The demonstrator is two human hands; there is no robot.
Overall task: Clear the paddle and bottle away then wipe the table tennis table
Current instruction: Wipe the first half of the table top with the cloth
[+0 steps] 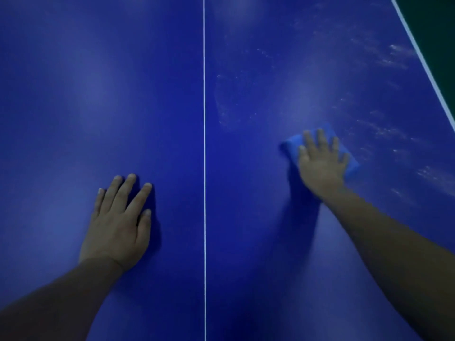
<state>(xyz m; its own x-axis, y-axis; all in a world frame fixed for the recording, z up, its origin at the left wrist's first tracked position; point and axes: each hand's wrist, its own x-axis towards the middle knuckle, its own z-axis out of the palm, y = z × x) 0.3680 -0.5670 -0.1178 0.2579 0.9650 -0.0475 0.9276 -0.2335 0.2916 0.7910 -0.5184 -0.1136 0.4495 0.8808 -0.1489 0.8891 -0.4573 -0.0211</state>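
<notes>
My right hand [321, 159] presses flat, fingers straight, on folded light-blue soft cloth [350, 159], right of thin white centre line [204, 168] on blue table tennis table [73, 82]. Cloth likely light, limp (palm down, not pinching). Left hand [119, 220] flat, left of line.

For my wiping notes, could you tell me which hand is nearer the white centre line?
Left. The left hand rests flat just beside the centre line; the right hand presses the blue cloth farther off.
</notes>
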